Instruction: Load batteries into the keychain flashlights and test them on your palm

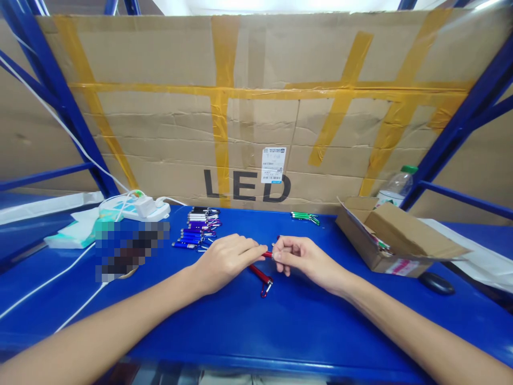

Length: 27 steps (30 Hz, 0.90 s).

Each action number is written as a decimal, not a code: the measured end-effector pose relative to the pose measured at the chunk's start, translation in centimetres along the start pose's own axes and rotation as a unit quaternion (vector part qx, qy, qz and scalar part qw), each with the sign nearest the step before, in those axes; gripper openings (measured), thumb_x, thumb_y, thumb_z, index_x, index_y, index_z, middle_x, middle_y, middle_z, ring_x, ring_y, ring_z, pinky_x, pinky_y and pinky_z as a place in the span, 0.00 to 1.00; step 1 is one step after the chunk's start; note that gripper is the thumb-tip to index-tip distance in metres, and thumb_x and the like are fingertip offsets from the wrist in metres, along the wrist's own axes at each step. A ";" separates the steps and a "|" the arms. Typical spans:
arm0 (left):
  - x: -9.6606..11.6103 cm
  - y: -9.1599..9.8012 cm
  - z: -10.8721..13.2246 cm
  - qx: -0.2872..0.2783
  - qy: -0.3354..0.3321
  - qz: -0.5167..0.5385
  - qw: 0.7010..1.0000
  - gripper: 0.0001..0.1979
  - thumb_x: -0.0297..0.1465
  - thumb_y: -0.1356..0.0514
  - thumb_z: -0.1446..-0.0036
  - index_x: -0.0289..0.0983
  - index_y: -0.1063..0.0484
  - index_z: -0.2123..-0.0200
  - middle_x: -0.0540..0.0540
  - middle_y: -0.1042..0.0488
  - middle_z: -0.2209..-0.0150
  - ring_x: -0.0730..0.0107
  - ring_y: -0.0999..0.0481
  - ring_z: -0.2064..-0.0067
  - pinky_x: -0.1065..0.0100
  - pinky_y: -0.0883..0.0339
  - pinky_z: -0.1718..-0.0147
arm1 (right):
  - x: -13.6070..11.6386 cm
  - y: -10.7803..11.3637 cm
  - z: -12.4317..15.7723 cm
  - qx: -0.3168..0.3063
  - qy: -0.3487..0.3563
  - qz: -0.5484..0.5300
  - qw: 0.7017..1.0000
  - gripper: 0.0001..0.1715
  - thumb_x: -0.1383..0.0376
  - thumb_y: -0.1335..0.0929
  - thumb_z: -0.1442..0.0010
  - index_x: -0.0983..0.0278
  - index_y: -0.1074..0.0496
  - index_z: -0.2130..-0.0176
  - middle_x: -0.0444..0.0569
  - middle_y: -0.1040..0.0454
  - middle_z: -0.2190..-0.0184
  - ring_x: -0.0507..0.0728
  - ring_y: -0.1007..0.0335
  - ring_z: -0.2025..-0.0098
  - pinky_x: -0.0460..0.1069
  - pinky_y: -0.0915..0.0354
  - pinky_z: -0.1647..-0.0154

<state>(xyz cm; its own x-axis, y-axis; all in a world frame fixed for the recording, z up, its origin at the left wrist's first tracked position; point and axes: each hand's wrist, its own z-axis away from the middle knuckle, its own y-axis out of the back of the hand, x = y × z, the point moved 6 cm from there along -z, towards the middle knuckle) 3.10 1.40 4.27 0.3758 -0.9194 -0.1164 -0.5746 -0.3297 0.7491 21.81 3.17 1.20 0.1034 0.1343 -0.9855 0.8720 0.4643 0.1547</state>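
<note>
Over the middle of the blue shelf, my left hand (230, 261) is closed on a slim red keychain flashlight (267, 254), its fingers lying over the tube. My right hand (298, 258) pinches the far end of that flashlight between thumb and fingertips. A second red keychain flashlight (259, 274) with a carabiner clip pokes out from under my left hand; its other end is hidden. To the left behind my hands, blue flashlights (188, 245), purple ones (200, 225), silver ones (198, 217) and black ones (200, 210) lie in rows. Several green flashlights (304, 216) lie at the back.
An open cardboard box (385, 262) stands right, beside a black computer mouse (436, 283) and a plastic bottle (398, 187). Left are a white power strip (154, 212), cables and a pixelated dark object (132, 251). A large cardboard sheet (172, 133) walls the back.
</note>
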 end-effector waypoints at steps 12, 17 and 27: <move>0.1 0.2 -0.5 0.038 0.037 0.048 0.997 0.14 0.33 0.45 0.22 0.34 0.22 0.46 0.40 0.15 0.54 0.62 0.15 0.55 0.64 0.22 0.54 | -0.5 0.3 -0.2 0.033 0.083 0.023 0.996 0.22 0.48 0.23 0.36 0.62 0.26 0.60 0.44 0.24 0.68 0.53 0.29 0.68 0.49 0.31 0.65; -0.8 -0.5 -0.2 0.001 0.119 0.133 0.984 0.14 0.35 0.44 0.22 0.36 0.21 0.47 0.42 0.16 0.55 0.65 0.17 0.56 0.67 0.24 0.53 | -1.9 0.4 0.9 0.090 0.181 0.251 0.947 0.16 0.53 0.33 0.24 0.60 0.25 0.59 0.45 0.23 0.67 0.55 0.27 0.66 0.50 0.33 0.62; -0.8 -1.0 -0.2 -0.001 0.126 0.158 0.979 0.12 0.35 0.41 0.24 0.37 0.19 0.50 0.44 0.16 0.58 0.66 0.17 0.59 0.70 0.25 0.58 | -1.6 0.1 1.4 0.036 0.220 0.358 0.907 0.18 0.56 0.39 0.19 0.61 0.27 0.57 0.49 0.22 0.64 0.56 0.27 0.64 0.50 0.33 0.60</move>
<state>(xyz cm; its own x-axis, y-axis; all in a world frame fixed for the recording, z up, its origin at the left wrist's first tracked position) 3.49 2.50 3.71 0.3476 -0.8928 0.2864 -0.6904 -0.0370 0.7225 22.39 1.74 2.67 0.4687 0.7225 -0.5083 0.6864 0.0643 0.7244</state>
